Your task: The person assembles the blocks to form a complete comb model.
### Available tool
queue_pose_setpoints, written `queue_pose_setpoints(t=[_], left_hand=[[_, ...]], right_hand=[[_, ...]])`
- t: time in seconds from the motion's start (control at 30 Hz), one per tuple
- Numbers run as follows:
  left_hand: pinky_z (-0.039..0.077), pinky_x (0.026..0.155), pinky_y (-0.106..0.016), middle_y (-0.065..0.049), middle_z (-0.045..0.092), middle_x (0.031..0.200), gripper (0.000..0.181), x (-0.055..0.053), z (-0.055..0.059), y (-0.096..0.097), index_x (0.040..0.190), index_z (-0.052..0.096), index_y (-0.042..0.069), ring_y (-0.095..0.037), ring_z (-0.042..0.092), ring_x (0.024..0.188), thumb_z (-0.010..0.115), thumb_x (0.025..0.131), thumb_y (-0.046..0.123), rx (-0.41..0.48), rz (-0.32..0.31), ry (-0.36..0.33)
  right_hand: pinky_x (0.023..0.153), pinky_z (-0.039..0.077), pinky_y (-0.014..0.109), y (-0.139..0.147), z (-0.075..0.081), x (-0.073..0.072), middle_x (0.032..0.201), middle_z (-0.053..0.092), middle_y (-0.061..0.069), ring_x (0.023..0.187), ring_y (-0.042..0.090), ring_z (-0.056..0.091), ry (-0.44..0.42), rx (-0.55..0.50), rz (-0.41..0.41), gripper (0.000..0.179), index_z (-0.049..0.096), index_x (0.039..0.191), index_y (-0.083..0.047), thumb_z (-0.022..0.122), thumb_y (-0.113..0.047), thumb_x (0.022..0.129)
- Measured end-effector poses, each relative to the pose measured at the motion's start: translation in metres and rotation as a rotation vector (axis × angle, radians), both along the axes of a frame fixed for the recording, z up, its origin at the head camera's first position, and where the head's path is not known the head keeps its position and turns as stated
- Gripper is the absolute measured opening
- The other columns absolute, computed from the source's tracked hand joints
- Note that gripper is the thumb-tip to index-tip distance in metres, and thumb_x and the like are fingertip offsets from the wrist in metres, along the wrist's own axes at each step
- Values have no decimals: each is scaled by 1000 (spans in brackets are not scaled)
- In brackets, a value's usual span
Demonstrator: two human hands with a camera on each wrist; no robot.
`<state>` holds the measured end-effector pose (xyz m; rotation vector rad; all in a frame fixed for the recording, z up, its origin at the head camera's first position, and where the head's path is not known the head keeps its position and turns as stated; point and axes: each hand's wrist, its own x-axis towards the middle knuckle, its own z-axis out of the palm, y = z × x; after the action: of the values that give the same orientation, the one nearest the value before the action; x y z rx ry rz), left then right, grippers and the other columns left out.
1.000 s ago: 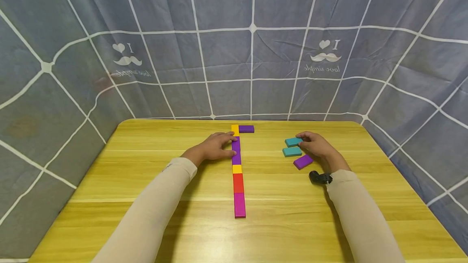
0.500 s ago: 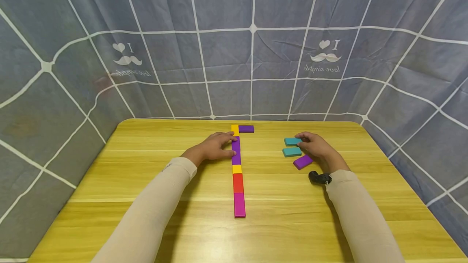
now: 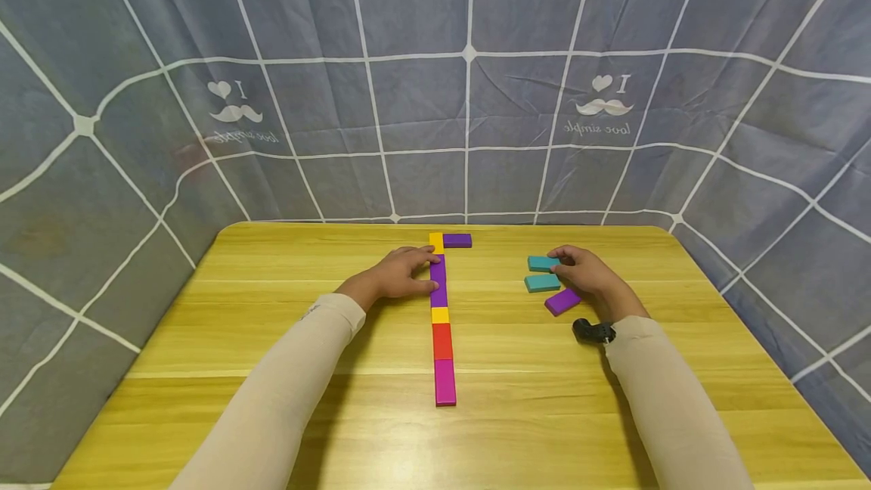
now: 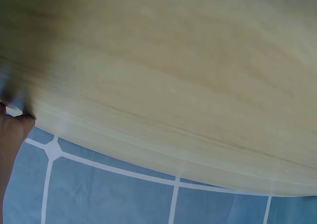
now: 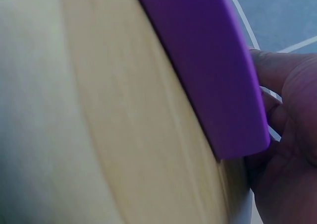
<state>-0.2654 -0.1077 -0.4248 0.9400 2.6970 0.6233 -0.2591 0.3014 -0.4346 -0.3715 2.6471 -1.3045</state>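
A straight row of flat coloured blocks runs away from me in the head view: a magenta block (image 3: 445, 383), a red block (image 3: 442, 341), a small yellow block (image 3: 440, 315), a purple stretch (image 3: 438, 295) and a far yellow block (image 3: 436, 238). My left hand (image 3: 395, 272) rests its fingertips and thumb along the row's left side, at the purple stretch and far yellow block. On the right, my right hand (image 3: 588, 271) pinches the right end of the farther teal block (image 3: 540, 263) between thumb and fingers. Nearer me lies another teal block (image 3: 541, 283).
A slanted purple block (image 3: 562, 301) lies below the teal ones; it looms large in the right wrist view. Another purple block (image 3: 458, 240) juts right from the row's far end. Behind the wooden table (image 3: 340, 248) hangs a grey curtain (image 3: 422, 112) with white lines.
The farther teal block has shifted very slightly left with my right hand. My left hand stays where it was on the row.
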Motion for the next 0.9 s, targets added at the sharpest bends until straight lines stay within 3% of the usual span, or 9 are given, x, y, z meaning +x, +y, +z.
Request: queue_pose_setpoints(t=[0.2, 0.57, 0.73, 0.9], left_hand=[[12, 119, -50, -5, 28, 162, 62, 0, 0, -1, 147, 49, 17, -32, 21, 148, 63, 94, 45, 8, -5, -1], [12, 120, -49, -4, 27, 162, 62, 1, 1, 0, 147, 49, 18, -31, 21, 148, 63, 94, 45, 2, 5, -10], [12, 120, -49, -5, 26, 162, 61, 1, 1, 0, 148, 48, 18, -32, 21, 148, 61, 95, 45, -10, 7, -11], [12, 120, -49, -6, 27, 162, 61, 1, 1, 0, 148, 48, 17, -32, 21, 148, 61, 95, 44, -8, 3, -2]], right_hand=[[81, 49, 32, -4, 0, -4, 114, 60, 23, 97, 28, 57, -62, 34, -45, 33, 53, 130, 7, 56, -9, 101], [96, 44, 51, -8, 7, -10, 120, 59, 26, 109, 39, 55, -18, 173, -15, 33, 55, 129, 5, 55, -11, 101], [91, 47, 46, -12, 10, -11, 117, 60, 25, 103, 36, 56, -14, 192, -10, 30, 56, 127, 6, 56, -9, 100], [80, 50, 35, -20, 13, -12, 117, 58, 25, 94, 30, 58, -52, 138, -18, 30, 56, 127, 6, 55, -7, 100]])
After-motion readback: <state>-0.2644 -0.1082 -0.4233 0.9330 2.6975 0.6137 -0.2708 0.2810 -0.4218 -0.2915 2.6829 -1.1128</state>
